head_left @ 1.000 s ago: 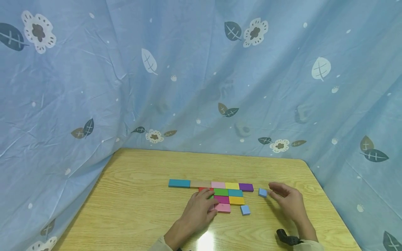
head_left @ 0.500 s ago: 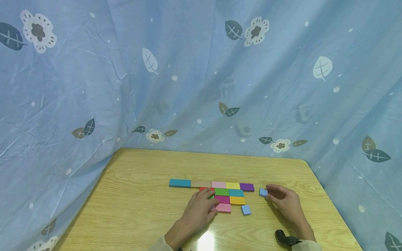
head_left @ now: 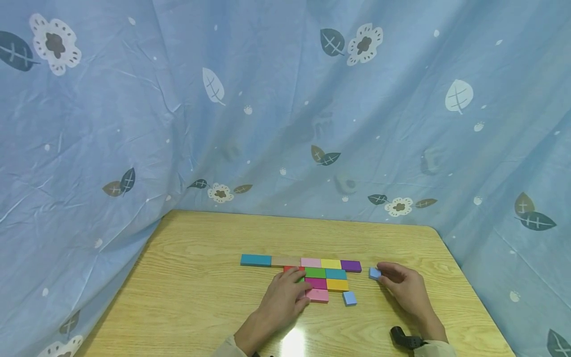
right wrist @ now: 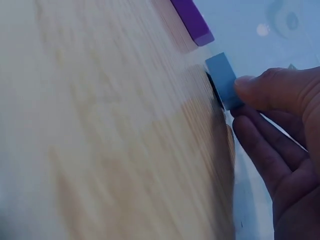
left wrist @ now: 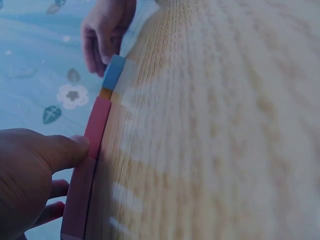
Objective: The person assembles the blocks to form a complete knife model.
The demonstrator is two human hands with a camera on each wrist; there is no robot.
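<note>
My left hand lies over the left side of several rows of coloured blocks, fingers spread. In the left wrist view its thumb touches the side of a pink block. My right hand is at the right, pinching a small light blue block by its right end. The right wrist view shows the thumb against that block, with the other fingers curled beside it. A second light blue block lies loose below the rows. The left hand hides part of the lower rows.
The back row runs from a long teal block through tan, pink and yellow to a purple block. Green, magenta and orange blocks sit before it. A blue curtain hangs behind the wooden table.
My right hand has come slightly left onto the light blue block, fingers closing at its right end. The left hand stays on the rows.
</note>
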